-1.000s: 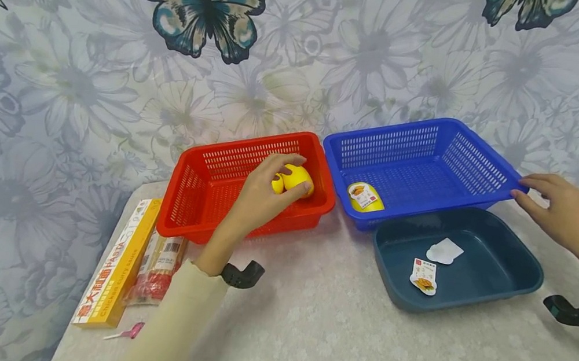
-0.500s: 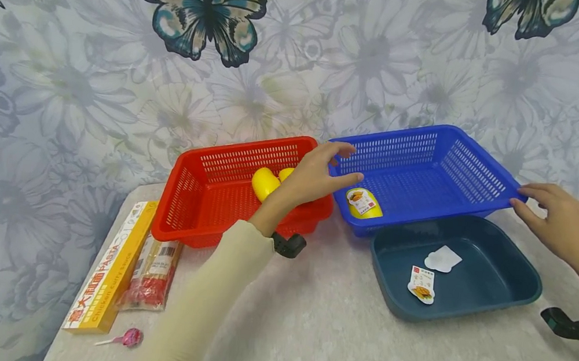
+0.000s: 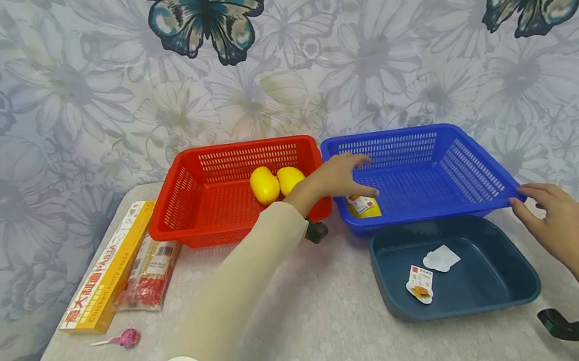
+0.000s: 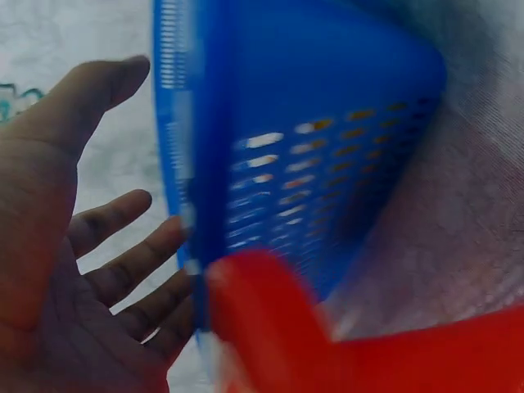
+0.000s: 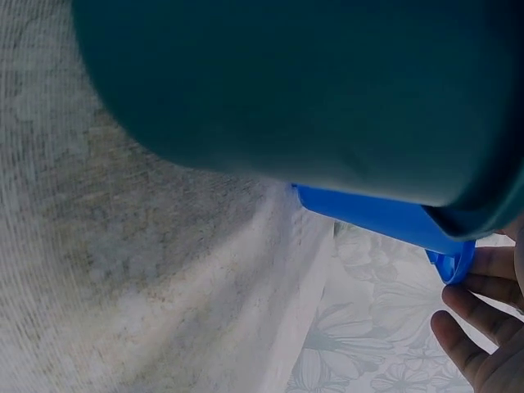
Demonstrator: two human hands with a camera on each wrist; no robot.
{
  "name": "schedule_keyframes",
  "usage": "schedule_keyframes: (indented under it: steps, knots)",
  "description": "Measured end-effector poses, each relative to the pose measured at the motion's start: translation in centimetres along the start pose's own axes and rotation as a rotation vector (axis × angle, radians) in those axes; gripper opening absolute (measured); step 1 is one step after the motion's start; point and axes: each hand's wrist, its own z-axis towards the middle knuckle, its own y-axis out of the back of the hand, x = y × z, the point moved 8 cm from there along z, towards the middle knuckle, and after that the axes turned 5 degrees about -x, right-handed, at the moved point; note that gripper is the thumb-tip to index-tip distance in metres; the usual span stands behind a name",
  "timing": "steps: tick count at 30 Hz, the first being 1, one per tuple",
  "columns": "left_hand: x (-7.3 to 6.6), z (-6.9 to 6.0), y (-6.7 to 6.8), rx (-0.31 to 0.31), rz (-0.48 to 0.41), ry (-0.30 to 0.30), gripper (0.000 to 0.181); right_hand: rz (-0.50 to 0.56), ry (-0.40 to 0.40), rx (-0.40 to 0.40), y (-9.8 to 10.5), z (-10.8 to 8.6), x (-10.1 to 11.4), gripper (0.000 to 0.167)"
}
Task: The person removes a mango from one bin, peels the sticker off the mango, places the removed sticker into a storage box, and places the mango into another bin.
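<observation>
My left hand (image 3: 339, 176) is over the left end of the blue basket (image 3: 400, 174), fingers spread and nothing between them. Just under its thumb lies a yellow oval thing (image 3: 368, 209) with a printed card on it, partly hidden by the hand. In the left wrist view the left hand (image 4: 98, 270) has its fingertips close to the blue rim; whether they touch is unclear. My right hand (image 3: 560, 221) holds the right corner of the blue basket's rim between thumb and fingers. Two smooth yellow egg-shaped things (image 3: 265, 186) lie in the red basket (image 3: 176, 216).
A dark teal tray (image 3: 505, 282) with two small cards (image 3: 420, 284) stands before the blue basket. At the left lie a yellow pasta box (image 3: 108, 273), a clear packet (image 3: 149, 277) and a lollipop (image 3: 128, 337). A patterned wall rises behind the baskets.
My left hand has moved right, from over the yellow things in the red basket to over the blue basket's left end. The right hand has stayed at the blue rim.
</observation>
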Motion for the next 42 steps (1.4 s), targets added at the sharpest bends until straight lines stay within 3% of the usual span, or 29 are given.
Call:
schedule_keyframes:
  steps: [7,12,16,22,25,28,33,42]
  knots:
    - [0.0,1.0,-2.2,0.082,0.313,-0.011,0.093,0.011,-0.009,-0.013,-0.1,0.1,0.0,0.042]
    - [0.2,1.3,-3.4,0.151,0.467,0.031,0.100,0.022,-0.029,-0.016,-0.1,-0.2,-0.1,0.040]
    - [0.2,1.2,-3.6,0.189,0.535,0.059,0.099,0.031,-0.018,-0.040,0.2,-0.2,0.1,0.039]
    - [-0.2,1.1,-3.7,0.239,0.543,0.086,0.093,0.046,-0.018,-0.064,0.3,-0.4,0.0,0.038]
    - [-0.2,1.3,-3.8,0.202,0.541,0.066,0.093,0.044,-0.002,-0.075,0.3,-0.4,0.0,0.038]
    - [-0.1,1.5,-3.7,0.112,0.521,0.032,0.097,0.045,0.018,-0.085,0.2,-0.4,0.3,0.038]
    - [0.3,1.1,-3.0,-0.034,0.400,0.007,0.104,0.057,0.021,-0.079,0.0,-0.4,0.5,0.038]
    - [0.0,0.3,-0.7,-0.153,0.214,-0.032,0.104,0.065,0.031,-0.123,0.5,-0.5,0.6,0.035]
